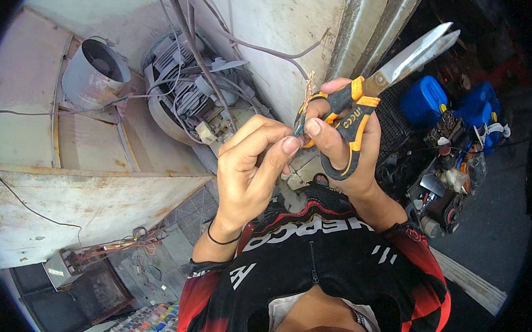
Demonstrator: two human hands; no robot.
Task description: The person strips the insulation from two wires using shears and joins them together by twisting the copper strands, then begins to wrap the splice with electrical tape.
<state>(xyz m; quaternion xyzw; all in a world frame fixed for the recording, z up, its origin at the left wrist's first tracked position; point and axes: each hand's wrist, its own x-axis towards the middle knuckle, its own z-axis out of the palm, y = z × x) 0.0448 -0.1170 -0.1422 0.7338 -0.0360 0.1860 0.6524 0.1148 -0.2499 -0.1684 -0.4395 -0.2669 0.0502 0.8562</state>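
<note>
In front of my chest, my left hand (251, 159) pinches an insulated wire (299, 124), dark green or blue, between thumb and fingertips. Bare twisted copper strands (308, 95) stick up from the wire's end. My right hand (366, 153) is closed around the black and orange handles of a pair of scissors (397, 66). Its thumb tip comes close beside the wire; whether it touches is unclear. The scissor blades point up and to the right, away from the wire, their tips slightly apart.
A dusty electric motor (178, 62) sits beyond my left hand, near a grey round duct (96, 70). Loose cables (248, 43) run along the pale wall (280, 16). Blue jugs (423, 102) and cluttered parts (442, 199) lie on the right.
</note>
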